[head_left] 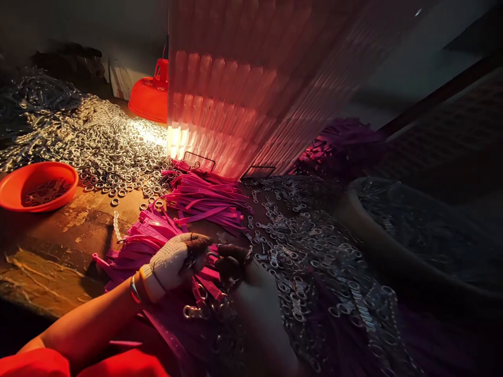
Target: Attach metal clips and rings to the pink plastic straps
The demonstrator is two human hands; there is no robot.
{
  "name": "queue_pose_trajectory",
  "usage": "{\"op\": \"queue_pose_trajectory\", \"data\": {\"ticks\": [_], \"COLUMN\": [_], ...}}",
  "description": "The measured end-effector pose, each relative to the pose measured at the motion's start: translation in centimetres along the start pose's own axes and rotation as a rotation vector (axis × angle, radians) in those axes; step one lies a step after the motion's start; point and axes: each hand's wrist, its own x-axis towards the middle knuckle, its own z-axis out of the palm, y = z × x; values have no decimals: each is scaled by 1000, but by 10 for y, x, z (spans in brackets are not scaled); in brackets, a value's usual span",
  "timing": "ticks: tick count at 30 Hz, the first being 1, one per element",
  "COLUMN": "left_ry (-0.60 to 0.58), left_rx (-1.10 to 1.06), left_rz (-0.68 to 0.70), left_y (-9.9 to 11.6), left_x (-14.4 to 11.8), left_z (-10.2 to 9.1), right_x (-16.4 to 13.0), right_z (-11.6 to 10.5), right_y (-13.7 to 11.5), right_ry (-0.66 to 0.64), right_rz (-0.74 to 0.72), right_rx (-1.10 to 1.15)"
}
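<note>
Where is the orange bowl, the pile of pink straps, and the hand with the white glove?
orange bowl (23,180): head view, on its inner wall.
pink straps (204,201): head view, middle of the pile.
left hand (173,264): head view, back of the white glove.

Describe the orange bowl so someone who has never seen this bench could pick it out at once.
Start at the big heap of metal rings spread over the left of the wooden bench. At its near left edge, by the picture's left border, sits the orange bowl. It is shallow, round and holds a few small metal parts, unlike the orange lamp shade farther back, which faces down.
</note>
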Motion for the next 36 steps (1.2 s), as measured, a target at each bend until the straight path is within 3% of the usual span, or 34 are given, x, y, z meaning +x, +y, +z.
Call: {"op": "queue_pose_trajectory", "data": {"ticks": [4, 8, 13, 16, 19, 22, 27, 32, 36], "left_ry": [-33, -41, -72, -154, -139, -85, -173, -271, -284], "left_rx": [344, 481, 763, 802, 823, 814, 590, 583, 685], "left_rz": [117, 175, 399, 480, 512, 428, 41, -26, -22], "left_y": [2, 4, 9, 8, 7, 8, 15, 24, 24], "left_x": [-19, -30, -33, -28, -23, -22, -29, -29, -26], "left_z": [-6, -6, -8, -13, -20, -22, -15, -13, -15], "right_x": [11, 15, 14, 12, 6, 0, -3, 3, 4], "right_z": [-3, 5, 8, 8, 9, 11, 4, 0, 4], "right_y": [6, 17, 21, 14, 5, -1, -1, -6, -4], "right_ry": [-3, -50, -169, -237, -262, -249, -216, -299, -371], "right_rz": [168, 191, 304, 295, 260, 112, -130, -366, -418], "right_rx": [180, 335, 492, 453, 316, 143, -161, -259, -304]}}
